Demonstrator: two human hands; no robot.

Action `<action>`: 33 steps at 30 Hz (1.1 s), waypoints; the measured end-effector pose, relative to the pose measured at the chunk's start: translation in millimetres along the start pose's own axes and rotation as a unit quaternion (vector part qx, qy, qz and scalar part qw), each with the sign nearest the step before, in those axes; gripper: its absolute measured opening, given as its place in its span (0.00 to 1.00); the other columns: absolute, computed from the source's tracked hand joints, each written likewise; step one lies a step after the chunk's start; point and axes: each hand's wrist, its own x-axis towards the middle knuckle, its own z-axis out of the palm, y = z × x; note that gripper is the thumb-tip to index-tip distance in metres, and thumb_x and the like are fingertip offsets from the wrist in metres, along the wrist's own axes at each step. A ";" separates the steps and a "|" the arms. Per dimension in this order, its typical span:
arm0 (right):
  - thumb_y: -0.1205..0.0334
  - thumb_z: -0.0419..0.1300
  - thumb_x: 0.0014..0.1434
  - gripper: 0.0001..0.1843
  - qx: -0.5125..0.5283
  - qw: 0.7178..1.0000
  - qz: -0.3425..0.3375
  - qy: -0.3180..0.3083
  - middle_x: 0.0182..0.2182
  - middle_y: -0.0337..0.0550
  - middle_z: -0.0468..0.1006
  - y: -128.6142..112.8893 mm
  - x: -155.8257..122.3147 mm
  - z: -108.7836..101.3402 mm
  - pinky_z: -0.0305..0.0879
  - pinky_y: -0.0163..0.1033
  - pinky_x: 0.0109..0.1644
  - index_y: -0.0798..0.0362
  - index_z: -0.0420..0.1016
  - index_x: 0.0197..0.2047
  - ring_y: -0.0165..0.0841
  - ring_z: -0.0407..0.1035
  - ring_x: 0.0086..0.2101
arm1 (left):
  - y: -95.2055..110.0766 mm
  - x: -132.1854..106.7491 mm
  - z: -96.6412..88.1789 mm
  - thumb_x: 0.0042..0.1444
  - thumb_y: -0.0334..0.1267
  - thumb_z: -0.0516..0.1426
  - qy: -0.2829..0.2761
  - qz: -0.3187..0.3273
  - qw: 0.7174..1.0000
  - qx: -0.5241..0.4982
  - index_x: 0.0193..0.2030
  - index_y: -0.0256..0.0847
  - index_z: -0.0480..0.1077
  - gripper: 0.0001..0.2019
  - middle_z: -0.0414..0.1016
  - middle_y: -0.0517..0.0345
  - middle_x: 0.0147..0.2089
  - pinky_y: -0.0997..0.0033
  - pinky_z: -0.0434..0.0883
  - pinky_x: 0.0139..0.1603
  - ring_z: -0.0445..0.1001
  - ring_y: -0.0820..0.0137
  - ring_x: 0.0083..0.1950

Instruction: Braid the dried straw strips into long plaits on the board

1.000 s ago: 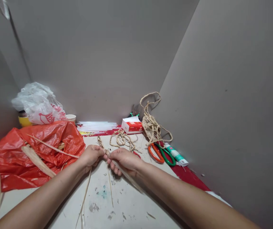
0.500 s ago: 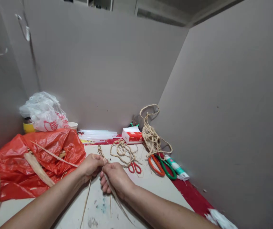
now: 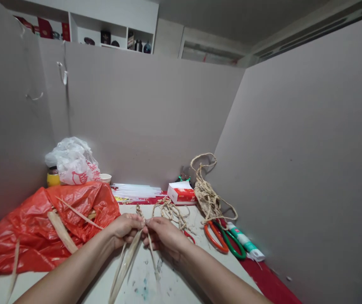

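Note:
My left hand (image 3: pixel 124 229) and my right hand (image 3: pixel 163 233) meet over the table, both pinching dry straw strips (image 3: pixel 127 261) where these join a thin braided straw cord (image 3: pixel 139 211). The loose strips hang down toward me from between the fingers. The braid runs away from my hands toward a pile of braided cord (image 3: pixel 171 211) on the table. Both hands have their fingers closed on the straw.
A red plastic bag (image 3: pixel 41 223) with straw husks lies at the left, a white bag (image 3: pixel 73 162) and yellow jar (image 3: pixel 53 177) behind it. Orange and green scissors (image 3: pixel 222 240), a glue tube (image 3: pixel 246 247), a red-white box (image 3: pixel 182 193), a twine bundle (image 3: pixel 208 194) and clear sticks (image 3: pixel 136 191) lie at the back and right. Grey partitions enclose the table.
The camera has tilted up, showing the shelf above the partition. My right hand moved up beside the left, and the loose strips now hang down to the left.

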 end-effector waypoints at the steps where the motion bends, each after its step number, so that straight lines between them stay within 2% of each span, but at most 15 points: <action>1: 0.56 0.53 0.57 0.12 0.012 1.000 0.019 -0.015 0.21 0.38 0.68 -1.4 0.6 2.6 0.58 0.28 0.21 0.57 0.64 0.28 0.22 0.62 0.18 | 0.7 0.0 -0.6 0.36 0.36 0.62 0.000 0.001 1.000 0.000 0.28 0.34 0.66 0.12 0.69 0.61 0.19 0.79 0.35 0.15 0.45 0.86 0.12; 4: 0.57 0.52 0.58 0.12 0.011 0.998 0.050 -0.040 0.17 0.32 0.60 -9.3 2.5 4.3 0.44 0.25 0.14 0.55 0.62 0.27 0.19 0.50 0.13 | 5.6 -2.3 -1.6 0.35 0.35 0.63 0.017 0.004 1.000 0.002 0.32 0.37 0.65 0.15 0.69 0.64 0.20 0.80 0.36 0.15 0.45 0.86 0.13; 6: 0.56 0.52 0.58 0.13 -0.008 0.997 0.052 -0.050 0.16 0.29 0.55 -13.7 4.6 1.7 0.36 0.25 0.13 0.55 0.61 0.27 0.19 0.44 0.13 | 10.0 -5.0 -2.2 0.35 0.35 0.63 0.033 0.005 0.999 0.007 0.35 0.39 0.63 0.19 0.70 0.65 0.21 0.81 0.38 0.15 0.48 0.86 0.13; 9: 0.53 0.51 0.58 0.13 -0.021 0.993 0.066 -0.100 0.15 0.28 0.52 -15.5 8.3 -4.3 0.34 0.25 0.13 0.54 0.61 0.29 0.19 0.41 0.13 | 15.4 -8.9 -3.7 0.36 0.38 0.63 0.030 0.015 0.999 0.035 0.36 0.41 0.60 0.20 0.70 0.65 0.22 0.81 0.39 0.16 0.51 0.85 0.14; 14: 0.53 0.51 0.59 0.14 0.016 0.981 0.091 -0.168 0.14 0.26 0.48 -12.2 10.9 -11.7 0.33 0.25 0.13 0.53 0.58 0.28 0.19 0.38 0.13 | 19.8 -12.9 -3.9 0.40 0.41 0.62 0.018 0.044 0.994 0.100 0.38 0.41 0.58 0.20 0.67 0.69 0.19 0.80 0.39 0.16 0.44 0.85 0.14; 16: 0.53 0.50 0.60 0.14 0.040 0.978 0.100 -0.181 0.14 0.26 0.48 -10.8 10.7 -13.5 0.33 0.25 0.13 0.53 0.58 0.28 0.20 0.36 0.12 | 20.5 -13.2 -1.6 0.42 0.41 0.61 0.016 0.061 0.989 0.133 0.39 0.41 0.58 0.19 0.69 0.67 0.21 0.80 0.41 0.16 0.47 0.84 0.14; 19: 0.55 0.49 0.61 0.14 0.065 0.972 0.122 -0.192 0.13 0.25 0.47 -8.4 10.9 -15.8 0.32 0.25 0.12 0.53 0.58 0.27 0.19 0.35 0.12 | 19.6 -11.6 3.2 0.45 0.39 0.59 0.023 0.091 0.975 0.201 0.39 0.39 0.58 0.16 0.71 0.63 0.24 0.81 0.46 0.18 0.56 0.82 0.17; 21: 0.56 0.50 0.60 0.15 0.076 0.972 0.123 -0.187 0.13 0.25 0.48 -6.3 11.8 -16.7 0.32 0.25 0.12 0.54 0.57 0.25 0.19 0.36 0.11 | 17.9 -9.6 5.9 0.47 0.38 0.57 0.027 0.109 0.963 0.244 0.39 0.39 0.58 0.15 0.72 0.62 0.25 0.81 0.51 0.21 0.62 0.79 0.20; 24: 0.58 0.51 0.59 0.14 0.069 0.982 0.106 -0.143 0.12 0.26 0.49 -3.7 12.6 -16.1 0.33 0.25 0.11 0.55 0.60 0.24 0.19 0.37 0.11 | 16.2 -7.8 7.7 0.49 0.37 0.54 0.025 0.133 0.943 0.304 0.40 0.39 0.58 0.12 0.71 0.62 0.25 0.80 0.56 0.24 0.66 0.76 0.25; 28: 0.62 0.52 0.57 0.12 0.045 0.991 0.082 -0.098 0.11 0.26 0.49 -1.6 11.1 -11.5 0.34 0.26 0.12 0.57 0.66 0.25 0.19 0.38 0.11 | 18.9 -10.6 8.3 0.50 0.37 0.53 0.011 0.122 0.917 0.379 0.44 0.38 0.60 0.13 0.73 0.60 0.27 0.78 0.58 0.26 0.67 0.74 0.25; 33: 0.61 0.54 0.55 0.10 0.019 0.998 0.049 -0.042 0.10 0.27 0.53 2.1 10.0 -4.7 0.35 0.27 0.11 0.56 0.65 0.24 0.20 0.42 0.10 | 24.0 -15.2 12.4 0.48 0.34 0.52 0.022 0.108 0.904 0.413 0.47 0.35 0.61 0.18 0.73 0.59 0.26 0.76 0.60 0.28 0.67 0.73 0.26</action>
